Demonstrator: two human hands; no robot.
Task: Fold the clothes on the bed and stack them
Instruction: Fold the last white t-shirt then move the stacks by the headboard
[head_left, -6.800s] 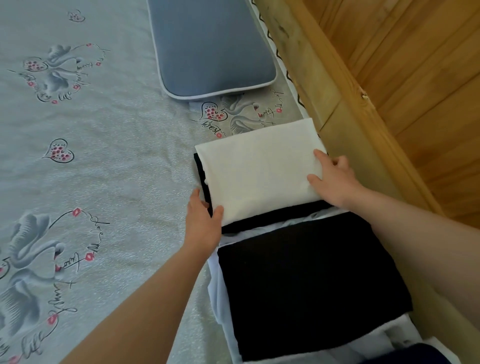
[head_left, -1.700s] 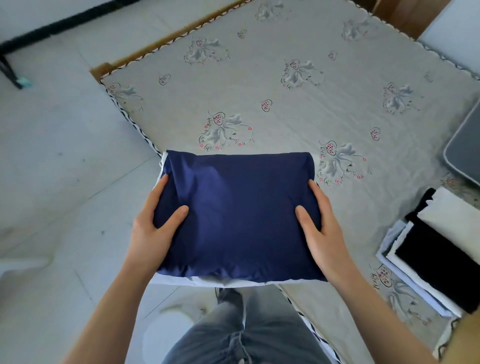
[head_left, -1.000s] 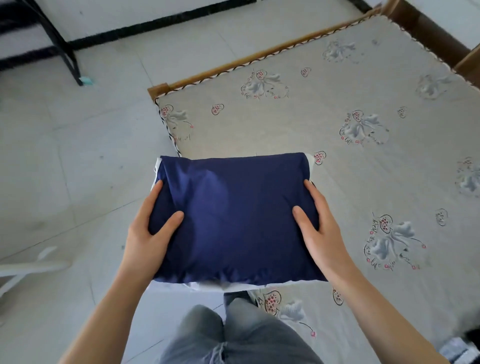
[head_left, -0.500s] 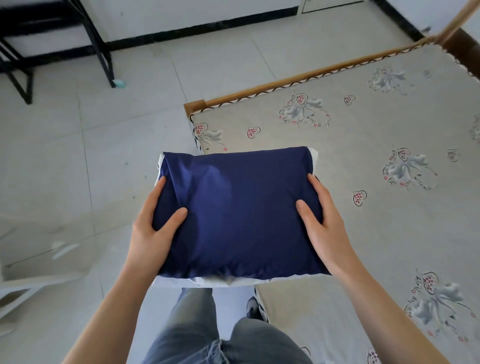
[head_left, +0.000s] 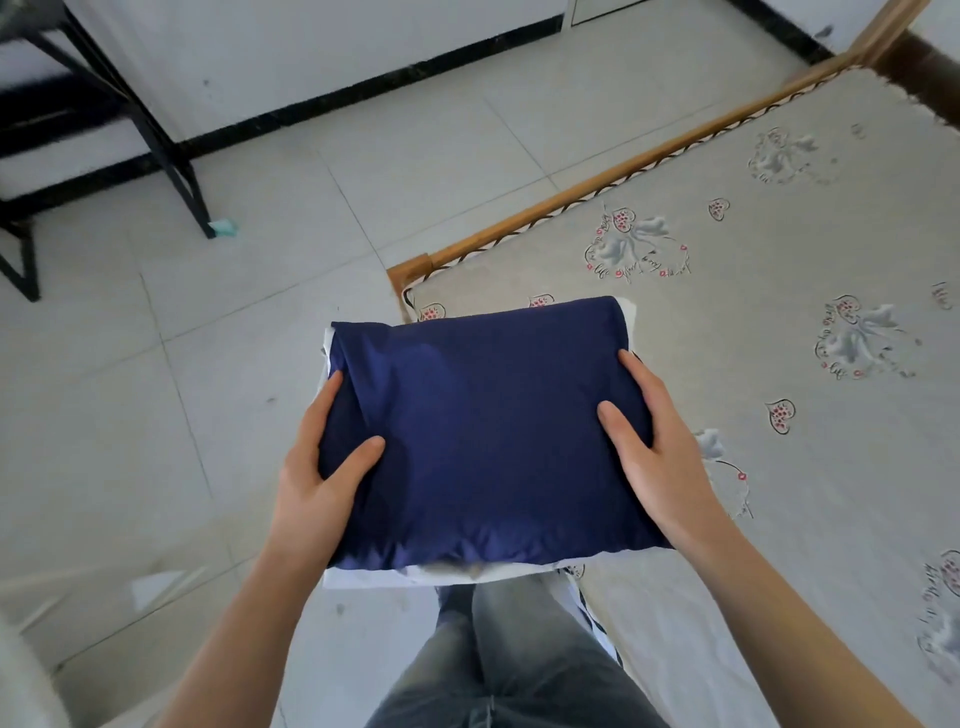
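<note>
Navy folded cotton garment (head_left: 483, 431) atop white folded pieces (head_left: 363, 574) — clamped between my left hand (head_left: 322, 473) and right hand (head_left: 654, 457), carrying step — next needs setting squarely on the stack.

bed (head_left: 779, 364) surface open, wooden rail (head_left: 597, 195) bordering

The hands (head_left: 488, 467) have carried the navy stack (head_left: 483, 431) to the bed corner (head_left: 410, 275).

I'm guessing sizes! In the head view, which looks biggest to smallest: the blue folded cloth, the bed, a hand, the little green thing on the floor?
1. Bed, though cut off by the frame.
2. Blue folded cloth, nearer the camera, so unsure against the bed.
3. Left hand.
4. Green thing.
</note>
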